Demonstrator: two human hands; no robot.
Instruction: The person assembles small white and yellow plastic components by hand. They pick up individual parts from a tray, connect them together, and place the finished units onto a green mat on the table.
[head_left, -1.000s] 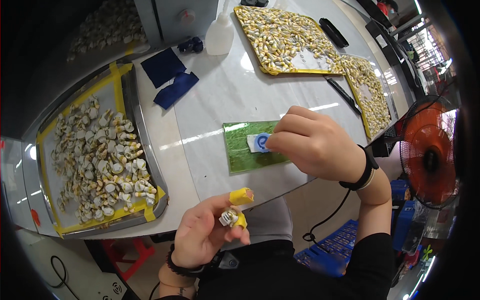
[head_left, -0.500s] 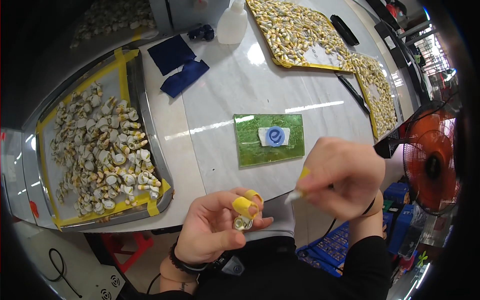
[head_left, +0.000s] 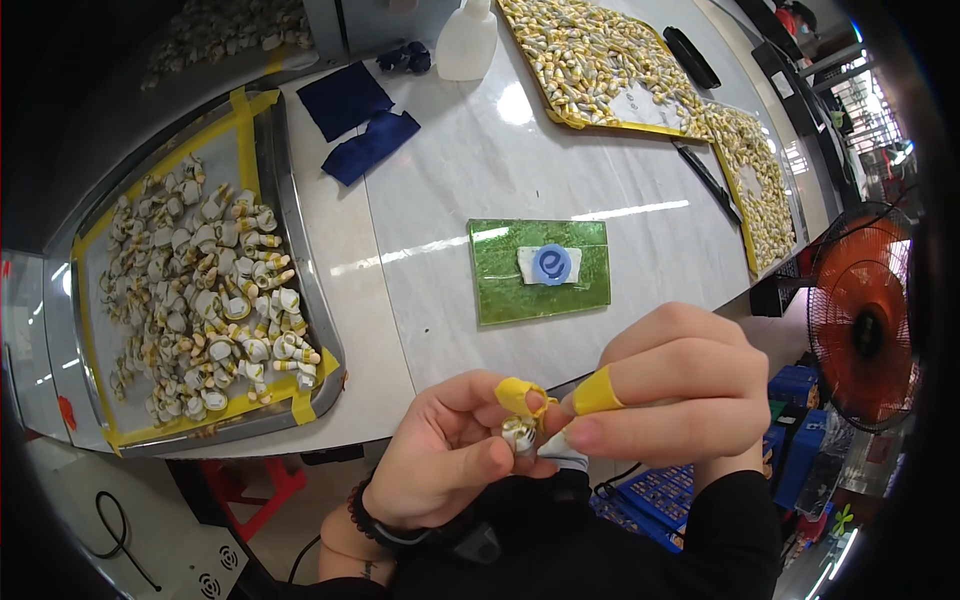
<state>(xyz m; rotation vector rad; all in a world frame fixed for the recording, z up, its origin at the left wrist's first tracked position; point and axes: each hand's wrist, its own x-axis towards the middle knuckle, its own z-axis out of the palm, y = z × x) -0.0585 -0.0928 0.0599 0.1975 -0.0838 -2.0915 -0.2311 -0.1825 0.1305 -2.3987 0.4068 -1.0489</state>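
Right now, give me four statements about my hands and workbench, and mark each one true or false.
1. The left hand holds a small white piece. True.
2. The right hand has bare, unwrapped fingers only. False: a yellow wrap covers part of one finger.
3. The blue disc lies over a white pad on the green slab. True.
4. The orange fan stands left of the green slab. False: it stands to the right.

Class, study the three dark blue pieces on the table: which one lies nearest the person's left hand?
The narrower flat piece is nearest the left hand; the broader flat piece lies farther back, and the crumpled piece, beside the white bottle, is farthest.
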